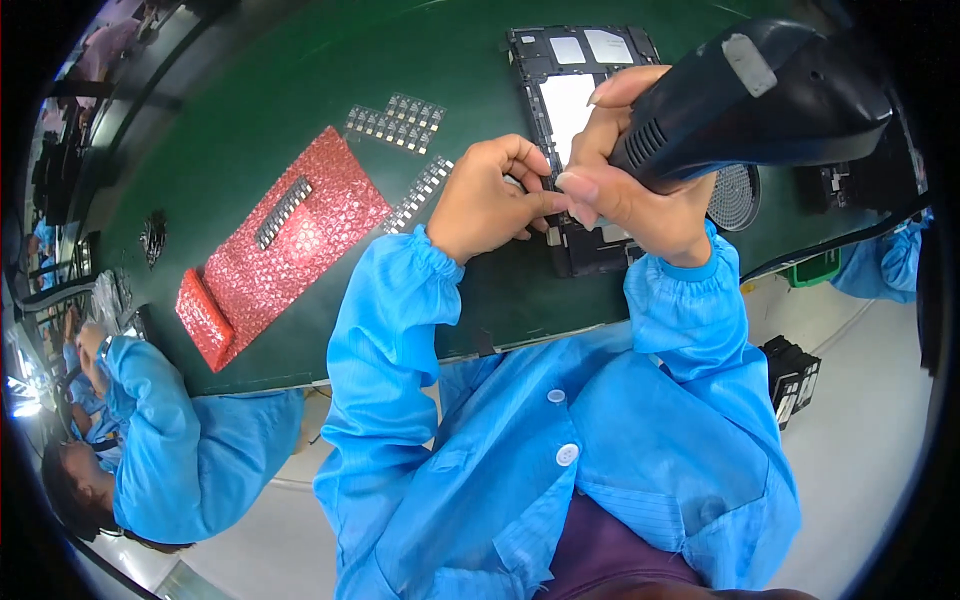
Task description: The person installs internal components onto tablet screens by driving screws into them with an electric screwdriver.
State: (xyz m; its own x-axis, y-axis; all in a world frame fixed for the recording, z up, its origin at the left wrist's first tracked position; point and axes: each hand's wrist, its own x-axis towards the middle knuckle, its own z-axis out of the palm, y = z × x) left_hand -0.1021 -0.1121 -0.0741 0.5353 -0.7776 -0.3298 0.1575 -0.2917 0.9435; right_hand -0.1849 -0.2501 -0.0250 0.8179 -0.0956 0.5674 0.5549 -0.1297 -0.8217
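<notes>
In the head view, your black frame (565, 115) lies flat on the green counter (450, 60), right in front of you and a bit to the right, with white patches on top. Your left hand (495, 200) is at its left side, with the thumb and fingers bent in close together. I cannot tell if they pinch something tiny, because the tips are too small and partly hidden. Your right hand (655, 215) is wrapped around a big black tool (755, 100), and its thumb tip comes very near your left fingertips. I cannot tell if they touch. To your left is a red bubble sheet (310, 260) with a dark strip of little parts (284, 212) on it. Between that sheet and the frame are clear sheets of little pieces (395, 122). A round dish (735, 195) sits to the right of your right hand. My guess is that you are doing a small finger job on the left edge of the frame. The next move seems to call for careful fingertips on the left and a firm hold on the tool.
</notes>
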